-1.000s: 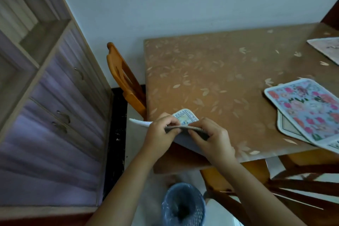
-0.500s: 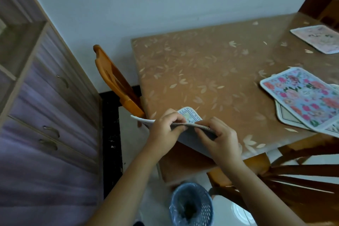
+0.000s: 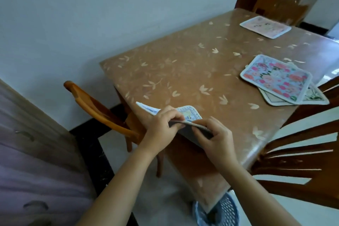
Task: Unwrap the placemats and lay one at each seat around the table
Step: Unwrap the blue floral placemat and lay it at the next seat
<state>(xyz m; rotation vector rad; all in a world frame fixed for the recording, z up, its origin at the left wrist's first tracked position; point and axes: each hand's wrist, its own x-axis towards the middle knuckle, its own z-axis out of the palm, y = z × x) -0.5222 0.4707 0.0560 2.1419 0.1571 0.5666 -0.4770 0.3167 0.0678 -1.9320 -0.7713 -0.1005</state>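
Note:
A blue-and-white printed placemat (image 3: 190, 113) is held over the table's near left corner, its near edge bent up so the grey underside shows. My left hand (image 3: 161, 126) pinches that edge from the left and my right hand (image 3: 214, 135) pinches it from the right. A floral pink-and-blue placemat (image 3: 275, 77) lies on top of another placemat (image 3: 315, 97) at the table's right edge. A pale pink placemat (image 3: 265, 26) lies flat at the far right corner.
The brown table (image 3: 183, 64) has a leaf-patterned cover. An orange wooden chair (image 3: 95, 108) stands at its left side, dark chairs (image 3: 302, 152) at the right and another chair (image 3: 280, 9) at the far end. A blue basket (image 3: 227, 213) sits on the floor; a cabinet (image 3: 36, 152) is left.
The view has swung right, showing more of the table and the far pink placemat. Both hands keep pinching the same placemat edge over the table corner.

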